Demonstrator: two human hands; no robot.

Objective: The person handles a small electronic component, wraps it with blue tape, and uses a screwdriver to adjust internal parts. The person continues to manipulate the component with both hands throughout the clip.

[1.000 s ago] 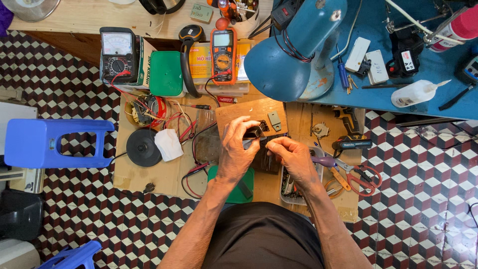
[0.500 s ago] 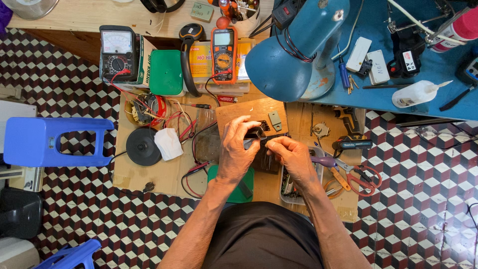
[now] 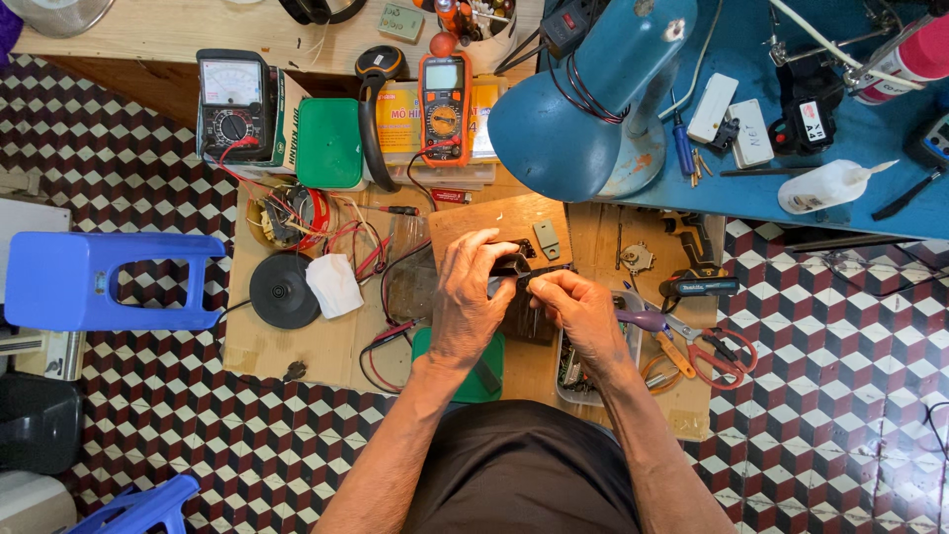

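Note:
My left hand (image 3: 473, 297) and my right hand (image 3: 581, 310) meet over a small wooden board (image 3: 465, 220) laid on cardboard on the floor. Between their fingertips they pinch a small black electronic part (image 3: 514, 267). A darker black block (image 3: 524, 318) lies under the hands, mostly hidden by them. A small grey metal plate (image 3: 546, 238) rests on the board just beyond my fingers.
An orange digital multimeter (image 3: 445, 94), a black analogue meter (image 3: 231, 99), a green box (image 3: 330, 143), tangled red wires (image 3: 297, 213), a black round speaker (image 3: 284, 290), a blue lamp (image 3: 583, 109), red-handled scissors (image 3: 717, 356), pliers (image 3: 652, 324), a cordless driver (image 3: 697, 282), a blue stool (image 3: 99, 282).
Both hands stay at the same spot over the board; only the fingers have shifted slightly on the small black part.

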